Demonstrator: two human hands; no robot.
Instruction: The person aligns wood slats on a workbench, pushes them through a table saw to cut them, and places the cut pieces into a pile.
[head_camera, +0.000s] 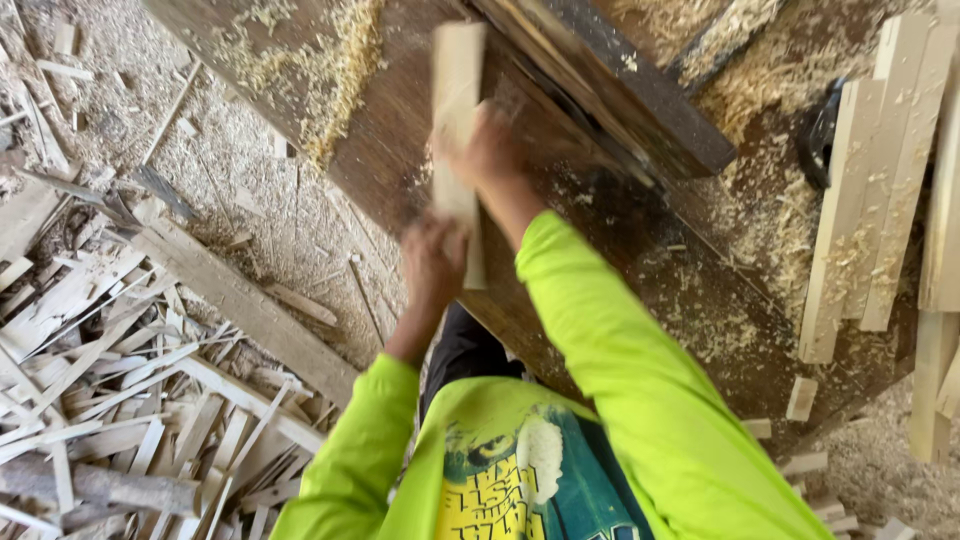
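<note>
1. Nearest the camera are the neon-green sleeves (620, 370), reaching up over the near edge of the dark bench (640, 250).
2. The left hand (433, 262) is wrapped around the near end of a pale board (457, 140), right at the bench's near-left edge.
3. The right hand (484, 152) is clamped on the middle of the same board, further onto the bench. Both hands are blurred.
4. The board lies lengthwise on the bench, with its far end pointing away from the body.
5. Just right of the board a dark rail (610, 85) crosses the bench at a slant, leaving only a narrow strip beside the right hand.
6. Further right on the bench, a stack of slats (880, 190) lies in sawdust, well apart from the board.
7. Left of the bench, the floor is covered with offcuts (110, 370) and shavings.
</note>
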